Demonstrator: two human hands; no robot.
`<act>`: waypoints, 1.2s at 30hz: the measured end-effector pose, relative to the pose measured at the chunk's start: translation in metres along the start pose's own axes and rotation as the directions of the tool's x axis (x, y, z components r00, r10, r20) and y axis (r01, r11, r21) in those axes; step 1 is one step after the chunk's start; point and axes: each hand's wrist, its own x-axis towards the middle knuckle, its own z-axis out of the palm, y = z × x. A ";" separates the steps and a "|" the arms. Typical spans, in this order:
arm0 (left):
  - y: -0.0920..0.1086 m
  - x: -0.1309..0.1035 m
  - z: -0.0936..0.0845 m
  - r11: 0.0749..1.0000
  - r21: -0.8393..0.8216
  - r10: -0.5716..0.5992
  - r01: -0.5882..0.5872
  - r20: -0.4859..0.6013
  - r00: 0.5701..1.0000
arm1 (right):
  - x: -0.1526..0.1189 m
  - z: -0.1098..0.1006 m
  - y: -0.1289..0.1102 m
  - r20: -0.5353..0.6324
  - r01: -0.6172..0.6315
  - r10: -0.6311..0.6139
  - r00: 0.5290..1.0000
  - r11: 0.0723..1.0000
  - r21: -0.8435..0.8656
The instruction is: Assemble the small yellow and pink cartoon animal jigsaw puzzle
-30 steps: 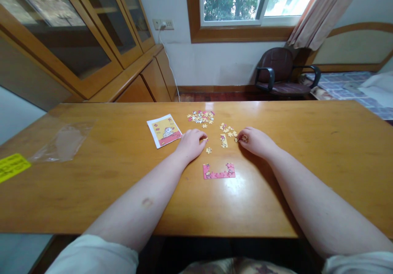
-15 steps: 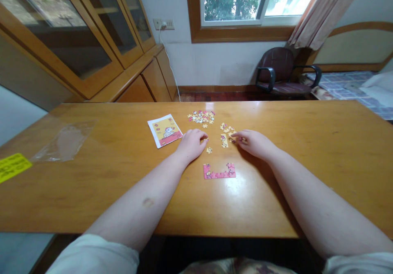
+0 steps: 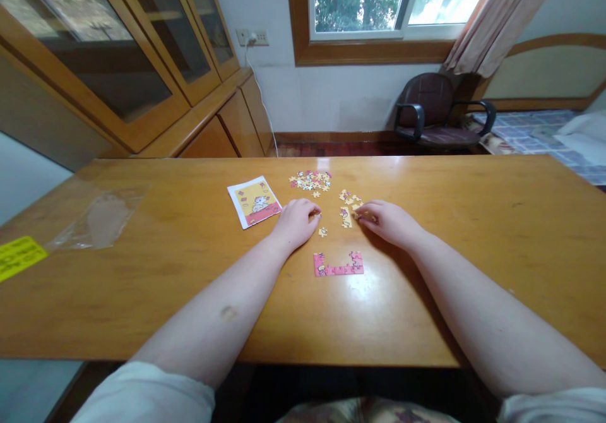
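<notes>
On the wooden table, a U-shaped strip of joined pink puzzle pieces lies nearest the body. Above it sits a single yellow piece. My left hand rests beside that piece, fingers curled together at a small yellow bit that is mostly hidden. A short joined yellow section lies between the hands. My right hand is just right of it, fingertips pinched on a yellow piece. Loose yellow pieces lie beyond the right fingertips. A pile of mixed pieces is farther back.
A picture card lies left of my left hand. A clear plastic bag and a yellow label are on the table's left side. Behind the table stand a cabinet and an office chair.
My right hand has shifted slightly left, bringing its fingertips closer to the short yellow section. The left hand has hardly moved.
</notes>
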 end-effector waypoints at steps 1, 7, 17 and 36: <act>0.000 0.000 0.000 1.000 0.002 0.001 -0.001 -0.001 1.000 | 0.000 0.001 -0.001 0.016 0.007 -0.007 1.000 1.000 0.006; -0.002 0.001 0.002 1.000 0.000 0.015 -0.015 -0.009 1.000 | 0.000 -0.002 -0.006 0.064 -0.047 0.049 0.997 0.998 -0.035; -0.001 0.000 0.001 1.000 0.001 0.003 -0.003 -0.004 1.000 | -0.001 -0.008 0.002 0.080 0.035 -0.033 0.996 0.999 -0.023; 0.023 -0.014 -0.010 0.951 -0.044 0.309 -0.307 0.199 0.930 | -0.003 -0.012 -0.017 0.239 -0.208 0.153 0.959 0.952 0.225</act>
